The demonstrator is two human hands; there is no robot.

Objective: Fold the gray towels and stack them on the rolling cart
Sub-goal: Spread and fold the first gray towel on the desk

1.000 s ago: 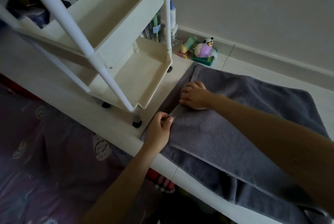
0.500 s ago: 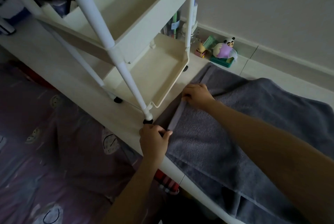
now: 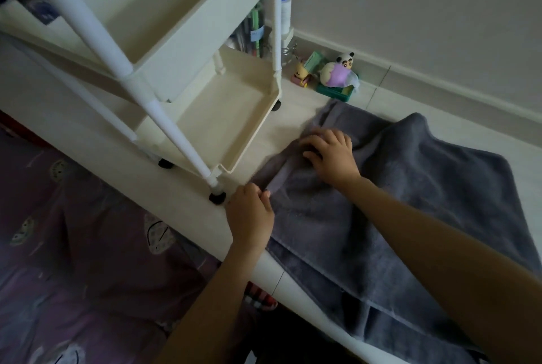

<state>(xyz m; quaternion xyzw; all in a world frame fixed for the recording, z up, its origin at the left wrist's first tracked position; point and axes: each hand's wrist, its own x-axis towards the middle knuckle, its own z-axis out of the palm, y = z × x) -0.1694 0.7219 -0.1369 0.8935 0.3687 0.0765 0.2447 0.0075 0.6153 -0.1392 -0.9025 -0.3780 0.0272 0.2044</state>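
Your left hand (image 3: pixel 249 211) pinches the near corner of the gray towel (image 3: pixel 396 202); your right hand (image 3: pixel 331 155) presses fingers-down on the far corner. The folded edge runs between them, the towel's length stretches rightward, and the cart (image 3: pixel 234 117) stands just left.

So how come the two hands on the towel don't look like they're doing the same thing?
The left hand is curled, pinching the gray towel at its near corner; the right hand lies flatter, fingers spread, pressing on top farther along that edge. The left hand sits close to the rolling cart's wheel; the right is farther from it. Both touch the same towel end.
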